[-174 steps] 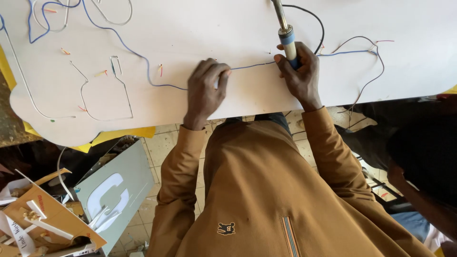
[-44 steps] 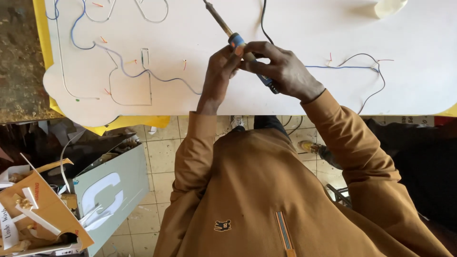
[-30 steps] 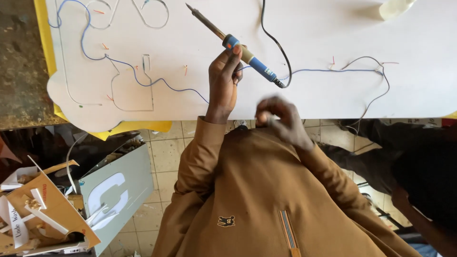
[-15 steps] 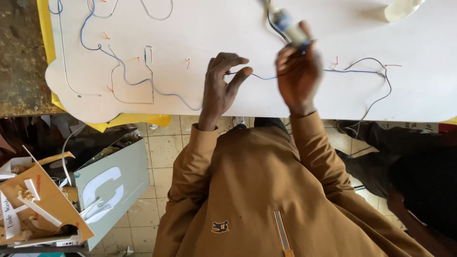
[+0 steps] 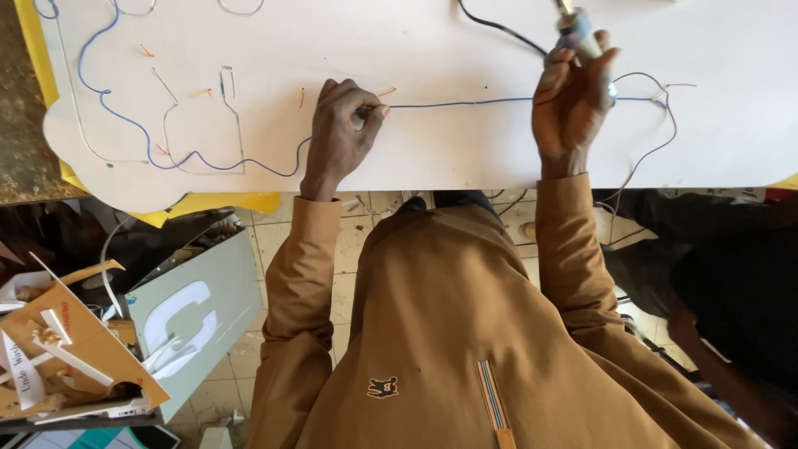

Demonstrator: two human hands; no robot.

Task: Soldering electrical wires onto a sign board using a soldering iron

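Left hand [image 5: 341,133] shifted onto blue wire [image 5: 457,104] | right hand [image 5: 573,104] grips soldering iron [image 5: 576,29]

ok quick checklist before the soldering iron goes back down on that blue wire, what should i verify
1. Left hand pins the blue wire to the white board: ok, its fingers pinch the wire's end.
2. Wire lies straight between the hands: ok, it runs taut across to the right hand.
3. Right hand grips the soldering iron by its handle: ok, handle in the fist.
4. Iron tip position: cannot tell, the tip is cut off by the top edge.
5. Black cord away from the joint: ok, it trails off up the board.
6. Other person at lower right away from the board: ok.
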